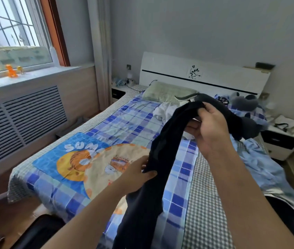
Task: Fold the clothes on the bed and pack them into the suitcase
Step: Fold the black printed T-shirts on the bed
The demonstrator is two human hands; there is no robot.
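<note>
— Hands? Where?
— Right hand at two o'clock, pinching the top of the dark garment; left hand at six o'clock, gripping it lower down. Held well apart, above the bed.
— Step?
— Probably straightening out before folding. Next: lay flat on the bed, smooth, fold.
— More clothes?
— White garment heaped at twelve o'clock. Suitcase not clearly seen.
</note>
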